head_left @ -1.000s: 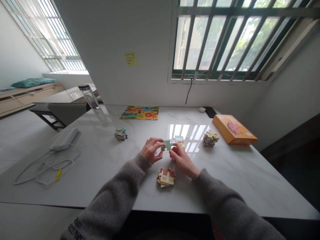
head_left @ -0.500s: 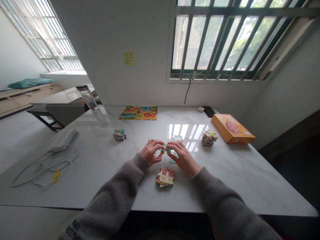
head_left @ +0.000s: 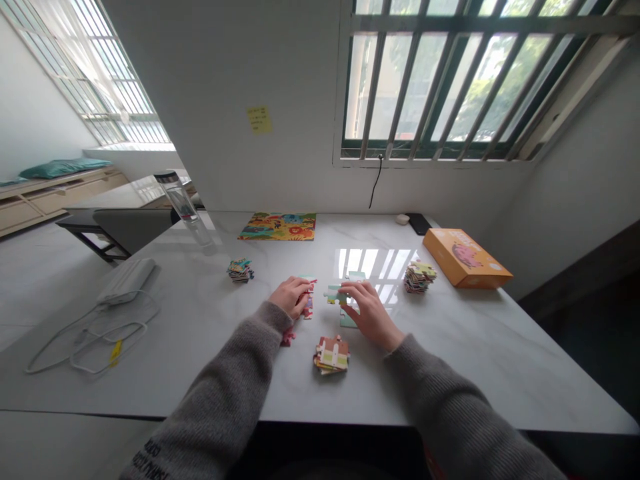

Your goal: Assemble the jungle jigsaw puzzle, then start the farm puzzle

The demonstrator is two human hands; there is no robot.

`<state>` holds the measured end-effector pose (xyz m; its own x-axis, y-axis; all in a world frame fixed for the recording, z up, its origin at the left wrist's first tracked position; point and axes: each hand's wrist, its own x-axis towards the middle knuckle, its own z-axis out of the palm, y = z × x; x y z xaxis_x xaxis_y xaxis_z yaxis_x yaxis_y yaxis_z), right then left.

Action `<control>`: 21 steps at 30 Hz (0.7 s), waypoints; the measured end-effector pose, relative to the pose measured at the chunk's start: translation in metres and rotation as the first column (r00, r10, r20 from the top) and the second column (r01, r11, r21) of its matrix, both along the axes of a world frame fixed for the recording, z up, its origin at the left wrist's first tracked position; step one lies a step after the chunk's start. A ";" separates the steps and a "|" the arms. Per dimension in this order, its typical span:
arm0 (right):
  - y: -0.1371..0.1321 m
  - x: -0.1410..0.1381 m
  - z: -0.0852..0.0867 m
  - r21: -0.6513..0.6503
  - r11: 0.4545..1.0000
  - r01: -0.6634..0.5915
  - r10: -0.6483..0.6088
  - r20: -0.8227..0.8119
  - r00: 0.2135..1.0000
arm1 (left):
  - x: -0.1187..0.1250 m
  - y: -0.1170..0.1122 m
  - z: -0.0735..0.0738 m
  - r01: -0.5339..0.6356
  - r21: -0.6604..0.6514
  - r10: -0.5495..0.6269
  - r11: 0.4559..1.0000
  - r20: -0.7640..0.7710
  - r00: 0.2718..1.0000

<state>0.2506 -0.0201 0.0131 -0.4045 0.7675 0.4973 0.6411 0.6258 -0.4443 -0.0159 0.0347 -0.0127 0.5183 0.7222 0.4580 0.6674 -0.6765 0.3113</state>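
My right hand (head_left: 371,312) pinches a pale green puzzle piece (head_left: 335,295) between thumb and fingers. Beneath and behind that hand lie other light green puzzle pieces (head_left: 349,319), partly covered by it. My left hand (head_left: 291,296) is closed over the left side of some red and pink puzzle pieces (head_left: 309,308) on the table, its fingers on them and hiding part. By my left wrist a separate dark pink puzzle piece (head_left: 288,337) shows. Between my forearms sits a small stack of puzzle pieces (head_left: 333,355), brown and cream on top.
Puzzle-piece stacks stand at left (head_left: 241,270) and right (head_left: 419,276). An orange box (head_left: 467,259) lies far right, near a black phone (head_left: 419,223). Toward the back are a colourful picture sheet (head_left: 278,227) and a clear bottle (head_left: 183,203). A white cable (head_left: 83,353) trails at left.
My left hand has let go of the green puzzle piece and moved left onto the red and pink pieces. My right hand keeps hold of the green one, nearly in place.
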 end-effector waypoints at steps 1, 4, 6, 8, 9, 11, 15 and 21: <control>0.001 0.000 -0.001 -0.005 1.000 0.006 -0.006 0.007 1.000 | 0.001 -0.001 -0.001 0.009 -0.014 -0.009 1.000 -0.011 1.000; 0.004 -0.001 -0.004 -0.019 0.999 0.034 -0.034 0.013 0.999 | 0.002 -0.002 -0.001 0.008 -0.036 -0.010 0.999 -0.040 0.999; 0.007 -0.003 -0.005 -0.039 0.999 0.031 -0.031 0.012 0.999 | 0.002 -0.002 -0.001 0.004 -0.036 -0.006 0.999 -0.045 0.999; 0.007 -0.005 -0.006 -0.065 0.998 -0.005 0.006 0.014 1.000 | 0.002 -0.001 -0.001 0.001 -0.034 -0.003 0.999 -0.046 0.999; 0.007 -0.007 -0.006 -0.077 0.997 -0.028 0.029 0.019 0.999 | 0.001 -0.001 -0.001 0.002 -0.033 -0.003 0.999 -0.042 0.999; 0.004 -0.009 -0.006 -0.100 0.993 -0.061 0.065 0.039 0.997 | 0.001 -0.001 -0.001 0.003 -0.030 -0.004 1.000 -0.031 0.999; -0.002 -0.009 -0.007 -0.149 0.986 -0.072 0.090 0.120 0.989 | 0.004 -0.004 0.003 0.036 -0.023 -0.036 0.999 -0.002 0.999; -0.004 0.003 -0.003 -0.163 0.984 -0.067 0.099 0.201 0.974 | 0.021 -0.016 0.005 0.248 -0.048 -0.247 0.968 0.022 0.969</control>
